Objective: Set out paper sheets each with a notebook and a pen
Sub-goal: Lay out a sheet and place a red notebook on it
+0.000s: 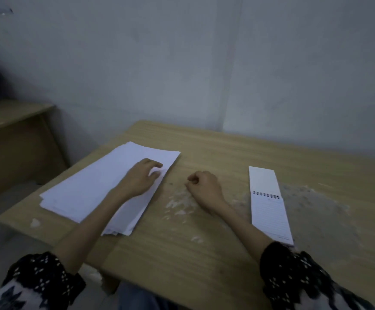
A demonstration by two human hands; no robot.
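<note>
At about 9 o'clock from the centre of the wooden table (pixel 215 238) lies a stack of white paper sheets (pixel 88 189), a little fanned at its near end and turned slantwise. The left hand (pixel 140 177) rests on the right part of this stack, palm down, with the fingers loosely spread on the top sheet and grasping nothing. Just at 3 o'clock from it, on the bare wood beside the stack, the right hand (pixel 202 186) is clenched into a loose fist and holds nothing. Further toward 3 o'clock, apart from the right hand, lies a spiral notebook (pixel 269 204), opened flat, its lined page nearer to the person.
</note>
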